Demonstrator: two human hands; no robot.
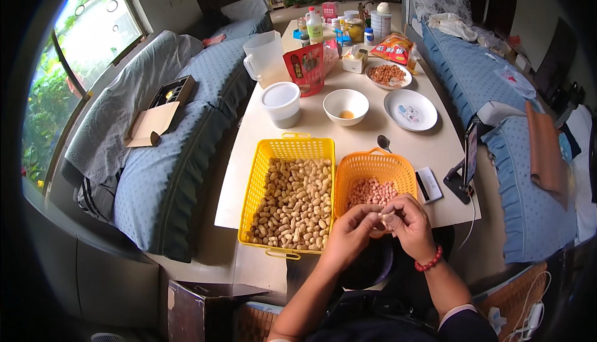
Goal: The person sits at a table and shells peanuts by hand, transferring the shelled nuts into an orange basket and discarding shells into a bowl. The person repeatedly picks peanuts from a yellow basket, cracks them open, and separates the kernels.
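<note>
My left hand (353, 233) and my right hand (410, 224) meet at the fingertips, pinching a small pale peanut (383, 216) between them. Most of it is covered by my fingers, so I cannot tell how much shell is on it. Just beyond my hands is an orange plastic basket (375, 166) with shelled pink peanut kernels (371, 192) in its bottom. To its left stands a yellow plastic basket (255, 188) holding many unshelled peanuts (298, 197). Below my hands a dark round container (373, 267) is partly hidden.
On the table (233, 192) are a spoon (384, 143), a white bowl (346, 106), a decorated plate (410, 109), a plate of reddish nuts (388, 75), a lidded tub (281, 104) and a red pouch (305, 69). A phone on a stand (468, 160) stands at the right edge.
</note>
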